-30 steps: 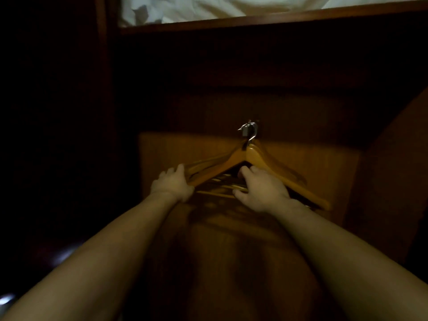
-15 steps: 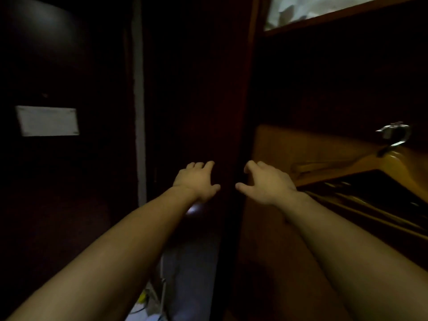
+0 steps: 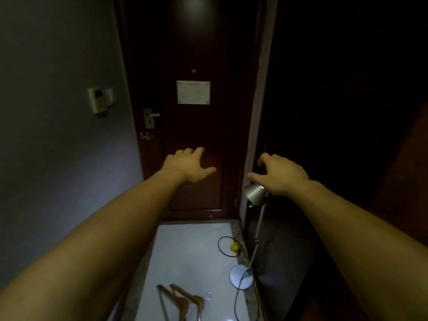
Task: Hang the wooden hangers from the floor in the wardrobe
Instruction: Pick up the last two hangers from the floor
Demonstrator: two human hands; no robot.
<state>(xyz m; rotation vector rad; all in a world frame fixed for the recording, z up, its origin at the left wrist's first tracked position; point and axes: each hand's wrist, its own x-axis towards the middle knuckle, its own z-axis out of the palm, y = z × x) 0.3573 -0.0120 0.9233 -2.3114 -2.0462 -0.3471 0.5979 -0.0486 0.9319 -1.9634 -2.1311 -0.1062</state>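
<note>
My left hand (image 3: 188, 166) is held out in front of me with nothing in it, and the fingers are loose and spread. My right hand (image 3: 281, 173) is empty too. Its fingers bend a little, but they hold nothing. Both hands are up in the air, far from the things I need.

The wooden hangers (image 3: 183, 301) lie flat in a small pile on the pale floor (image 3: 185, 251), low down between my arms. The bottom edge of the view cuts part of them off.

I think they are light and hard. They will not bend or squash. The wood looks smooth, so a loose pinch could slip. They lie on top of each other, so I think they may catch on each other when I lift one. I would take hold at the middle, where the two arms meet just under the metal hook (image 3: 209, 296), and wrap my fingers round the wood.

The hooks point to my right, toward the round base of the floor lamp (image 3: 240, 276). The long way of the hangers seems to run from near me to far from me, toward the dark door (image 3: 192, 126).

A black cable (image 3: 228, 237) curls on the floor past the hangers, apart from them.
</note>
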